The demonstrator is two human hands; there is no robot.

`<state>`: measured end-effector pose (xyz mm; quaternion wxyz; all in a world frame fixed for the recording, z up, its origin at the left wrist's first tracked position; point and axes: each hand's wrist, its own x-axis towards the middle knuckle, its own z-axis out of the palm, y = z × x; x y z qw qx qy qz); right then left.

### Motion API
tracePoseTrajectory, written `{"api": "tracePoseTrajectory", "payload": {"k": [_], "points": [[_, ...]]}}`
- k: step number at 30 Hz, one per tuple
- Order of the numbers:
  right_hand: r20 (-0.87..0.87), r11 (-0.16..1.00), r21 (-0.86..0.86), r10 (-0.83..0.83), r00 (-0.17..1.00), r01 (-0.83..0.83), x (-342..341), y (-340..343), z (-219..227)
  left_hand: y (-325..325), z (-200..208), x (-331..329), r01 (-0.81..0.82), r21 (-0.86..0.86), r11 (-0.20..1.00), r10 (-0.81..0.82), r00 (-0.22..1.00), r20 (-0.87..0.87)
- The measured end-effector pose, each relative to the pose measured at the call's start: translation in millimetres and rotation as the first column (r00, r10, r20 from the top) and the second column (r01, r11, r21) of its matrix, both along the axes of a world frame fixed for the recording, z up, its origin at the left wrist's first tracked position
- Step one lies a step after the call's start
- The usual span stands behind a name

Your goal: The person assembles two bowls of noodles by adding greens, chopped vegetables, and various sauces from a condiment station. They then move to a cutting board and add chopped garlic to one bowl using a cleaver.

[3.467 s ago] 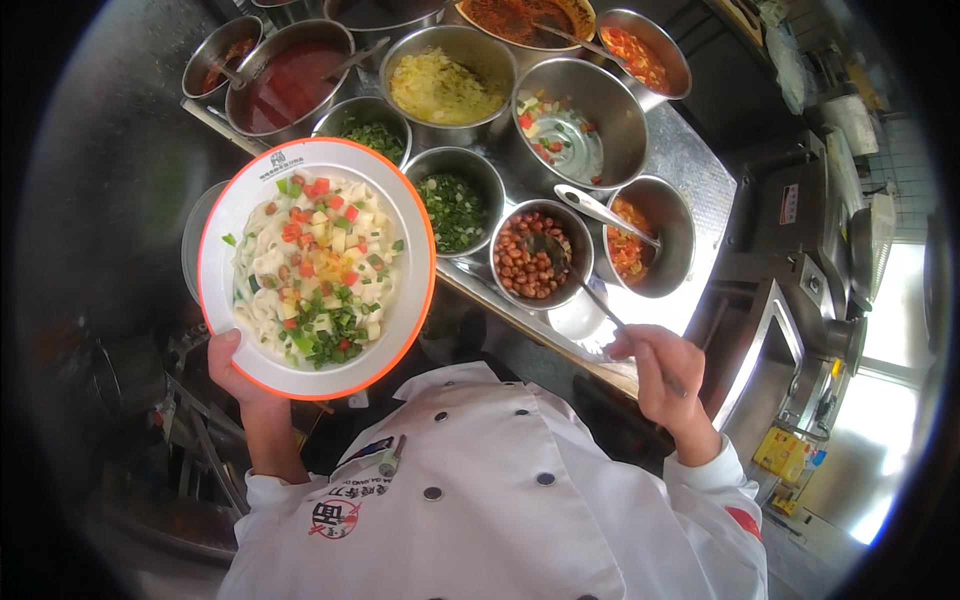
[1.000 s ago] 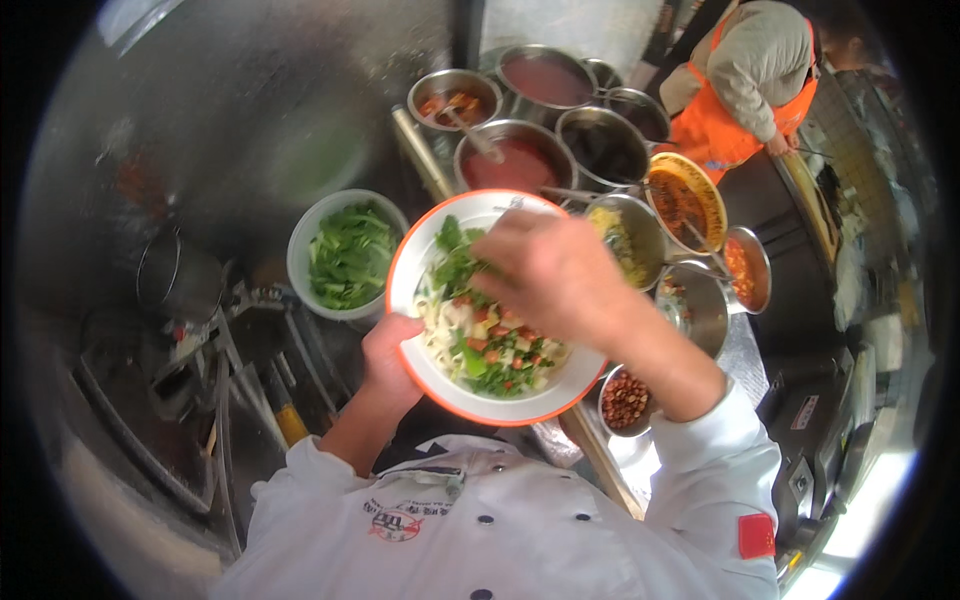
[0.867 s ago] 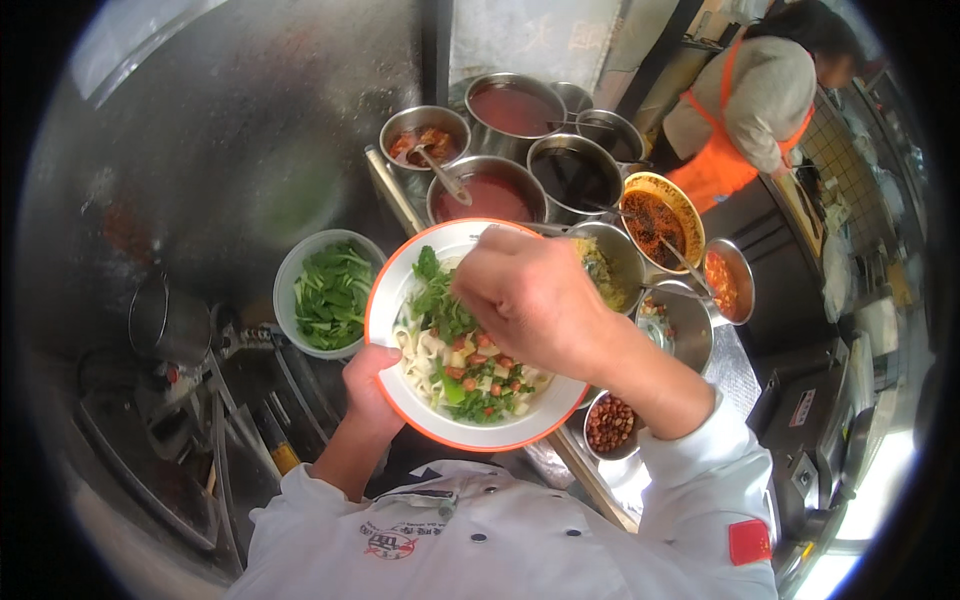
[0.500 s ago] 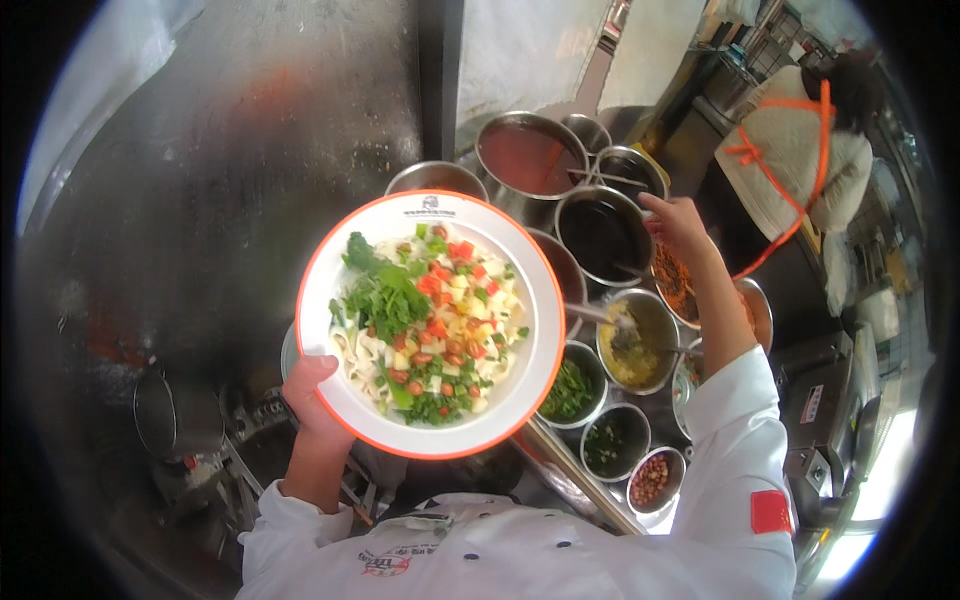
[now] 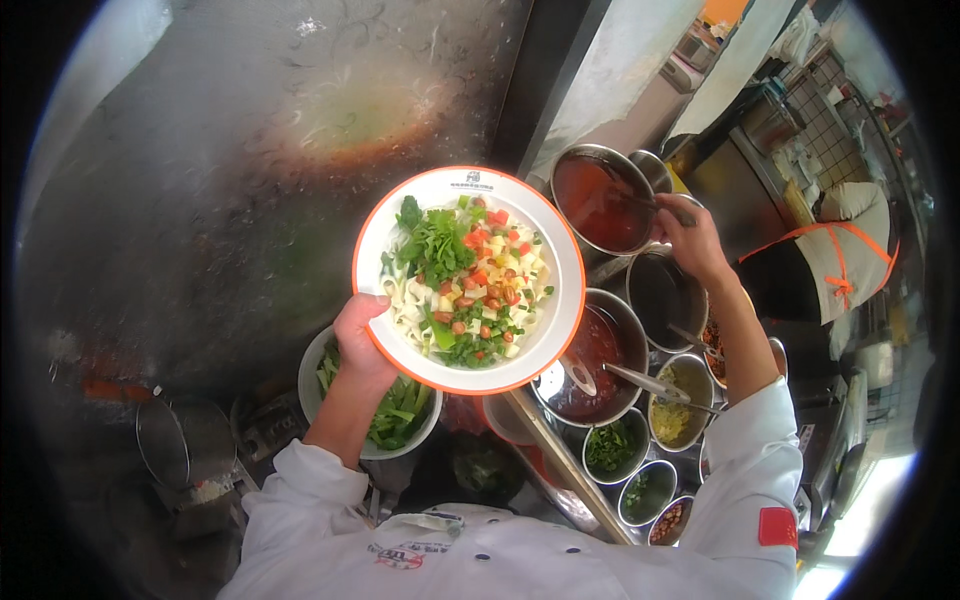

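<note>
My left hand (image 5: 364, 340) grips the lower-left rim of a wide white bowl (image 5: 560, 330) with an orange edge, its thumb over the rim. In the bowl lie pale flat noodles (image 5: 405, 312), leafy green herbs (image 5: 445, 250), red and yellow diced pieces, peanuts and chopped greens. Off to the right, my right hand (image 5: 693, 240) is closed around the handle of a ladle (image 5: 647, 200). The ladle's lower end dips into red sauce (image 5: 595, 200) in a round metal pot (image 5: 600, 150); the sauce hides its scoop.
Right of the bowl stand a pot of dark liquid (image 5: 662, 290), a pot of red-brown sauce (image 5: 600, 385) with utensils, and tubs of yellow mince (image 5: 680, 415), greens (image 5: 607, 447) and peanuts (image 5: 668, 522). Leafy greens (image 5: 398, 420) fill a container below my left hand. Another person (image 5: 855, 240) is at far right.
My right hand has gone from beside the dark-liquid pot to the red-sauce pot, where it now holds the ladle. The view has shifted, and the bowl appears farther right and smaller.
</note>
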<state>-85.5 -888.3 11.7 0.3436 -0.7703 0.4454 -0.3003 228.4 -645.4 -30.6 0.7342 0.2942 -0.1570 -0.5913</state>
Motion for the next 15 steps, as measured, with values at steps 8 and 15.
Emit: {"api": "tracePoseTrajectory", "payload": {"k": [8, 15], "points": [[-0.305, 0.923, -0.242, 0.221, 0.926, -0.300, 8, 19, 11, -4, 0, 5, 0.000, 0.014, 1.000, 0.000, 1.000, 0.002], [-0.027, 0.983, 0.138, 0.122, 0.992, -0.118, 12, 25, 0, -14, -30, 6, -0.025, -0.061, 0.998, 0.027, 0.999, 0.028]]}}
